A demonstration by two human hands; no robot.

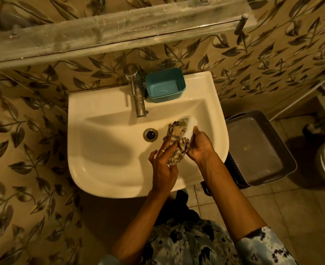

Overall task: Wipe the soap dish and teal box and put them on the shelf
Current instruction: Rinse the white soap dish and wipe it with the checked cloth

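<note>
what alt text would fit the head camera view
Over a white sink, the right hand holds a white soap dish while the left hand wipes it with a cloth. A teal box sits beside the tap.

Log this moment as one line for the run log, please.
step: wiping soap dish | left hand: cloth | right hand: holds dish over sink | teal box: by tap, untouched | shelf: bare

Soap dish (190, 124) sits over the sink (104, 150) basin, beyond the right hand's fingertips (196, 129); cloth (177, 144) lies just left of them; teal box (165, 85) well beyond, beside the tap (137, 92); shelf (108, 33) above.
</note>
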